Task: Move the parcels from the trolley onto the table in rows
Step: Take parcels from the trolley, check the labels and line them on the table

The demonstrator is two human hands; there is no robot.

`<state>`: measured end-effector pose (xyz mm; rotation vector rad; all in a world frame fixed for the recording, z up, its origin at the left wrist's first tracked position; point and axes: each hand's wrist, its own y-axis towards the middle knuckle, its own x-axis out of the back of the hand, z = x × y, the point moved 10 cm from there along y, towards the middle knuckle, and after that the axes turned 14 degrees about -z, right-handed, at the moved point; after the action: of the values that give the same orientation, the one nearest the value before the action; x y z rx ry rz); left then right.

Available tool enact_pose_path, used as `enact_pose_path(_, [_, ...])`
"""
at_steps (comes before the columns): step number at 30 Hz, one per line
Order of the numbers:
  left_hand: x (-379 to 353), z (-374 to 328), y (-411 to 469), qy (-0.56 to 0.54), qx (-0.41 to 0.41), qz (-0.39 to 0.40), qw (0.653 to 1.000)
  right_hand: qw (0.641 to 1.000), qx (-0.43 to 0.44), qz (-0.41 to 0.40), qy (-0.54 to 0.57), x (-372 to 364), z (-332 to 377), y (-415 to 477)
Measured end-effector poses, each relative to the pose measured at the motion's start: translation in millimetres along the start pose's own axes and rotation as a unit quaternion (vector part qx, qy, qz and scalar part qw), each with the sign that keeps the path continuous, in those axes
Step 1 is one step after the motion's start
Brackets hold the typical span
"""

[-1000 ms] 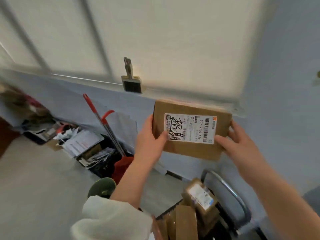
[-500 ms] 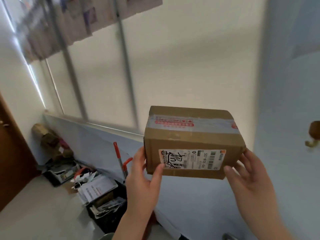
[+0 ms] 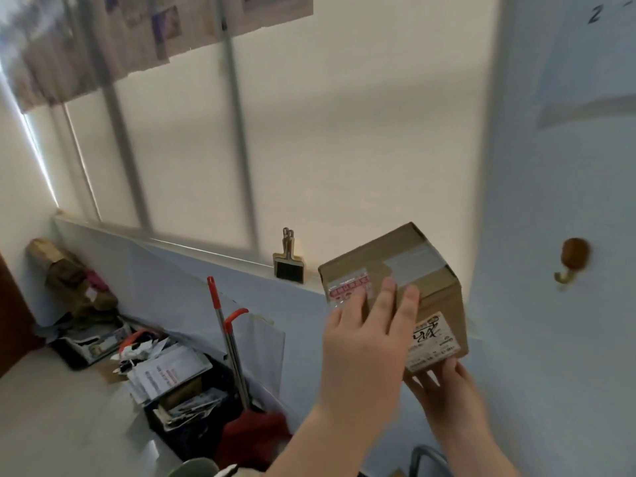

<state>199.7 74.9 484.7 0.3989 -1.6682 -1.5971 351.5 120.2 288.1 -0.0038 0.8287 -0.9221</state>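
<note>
1 box point(image 3: 385, 263) was in the air, tilted, near the wall point(image 3: 550, 356). The left hand point(image 3: 361, 346) lay on its taped top with straight fingers; the right hand point(image 3: 444, 387) cupped its lower corner from beneath, fingertips hidden. No table showed, so rows already laid could not be counted; carrying and setting down seemingly remained. Only the trolley handle point(image 3: 418, 457) showed, below. The hook point(image 3: 573, 258) crowded the right; open room lay left, above floor clutter point(image 3: 179, 394)
</note>
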Motion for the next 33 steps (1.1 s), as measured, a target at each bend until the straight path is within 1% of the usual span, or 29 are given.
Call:
enact_pose_path(3, [-7,-2,-8,0.008,-0.003,0.03,1.0,1.0,-0.006,-0.022,0.0,11,-8,-2])
enact_pose_path(7, [-7,18,-12,-0.011,0.017,0.022,1.0,0.998,0.047,-0.031,-0.034,10,12,-8])
enact_pose_path(8, [-7,27,-12,-0.021,0.033,0.015,0.999,0.996,0.065,-0.032,-0.047,8,21,-11])
enact_pose_path(9, [-9,40,-15,-0.045,0.071,0.007,0.996,0.994,0.087,-0.032,-0.06,4,31,-15])
enact_pose_path(10, [-13,58,-19,-0.096,0.137,0.004,0.986,0.99,0.116,-0.031,-0.073,0,43,-21])
enact_pose_path(11, [-16,77,-25,-0.165,0.22,0.001,0.962,0.984,0.154,-0.028,-0.088,-6,56,-27])
enact_pose_path(12, [-24,95,-34,-0.246,0.303,-0.001,0.921,0.973,0.202,-0.025,-0.109,-12,69,-36])
enact_pose_path(14, [-42,124,-56,-0.384,0.429,-0.031,0.817,0.934,0.315,-0.016,-0.165,-29,95,-58])
enact_pose_path(16, [-59,146,-78,-0.464,0.516,-0.07,0.717,0.879,0.415,-0.003,-0.236,-48,111,-83])
enact_pose_path(17, [-69,153,-88,-0.495,0.548,-0.077,0.67,0.842,0.463,-0.001,-0.277,-58,115,-96])
enact_pose_path(18, [-80,157,-98,-0.527,0.574,-0.078,0.622,0.792,0.521,-0.003,-0.318,-68,118,-113])
enact_pose_path(19, [-92,158,-108,-0.56,0.596,-0.071,0.571,0.733,0.58,-0.002,-0.354,-79,118,-131])
enact_pose_path(20, [-102,156,-117,-0.593,0.615,-0.06,0.517,0.675,0.628,0.008,-0.387,-91,113,-148])
enact_pose_path(21, [-110,152,-125,-0.617,0.629,-0.048,0.471,0.622,0.661,0.02,-0.419,-101,105,-161])
enact_pose_path(22, [-116,149,-133,-0.628,0.641,-0.04,0.439,0.575,0.683,0.026,-0.45,-109,96,-172])
enact_pose_path(23, [-120,146,-140,-0.632,0.649,-0.04,0.422,0.536,0.697,0.025,-0.476,-114,87,-178])
enact_pose_path(24, [-123,145,-145,-0.633,0.655,-0.047,0.41,0.509,0.704,0.024,-0.495,-117,81,-181])
enact_pose_path(25, [-125,145,-150,-0.632,0.661,-0.055,0.402,0.497,0.704,0.026,-0.506,-119,77,-180])
enact_pose_path(27, [-129,148,-156,-0.623,0.667,-0.064,0.403,0.489,0.698,0.024,-0.524,-120,76,-173])
enact_pose_path(29, [-130,152,-156,-0.614,0.67,-0.064,0.412,0.492,0.691,0.021,-0.529,-118,78,-163])
enact_pose_path(33, [-132,157,-149,-0.604,0.665,-0.049,0.437,0.513,0.685,0.025,-0.516,-116,82,-151])
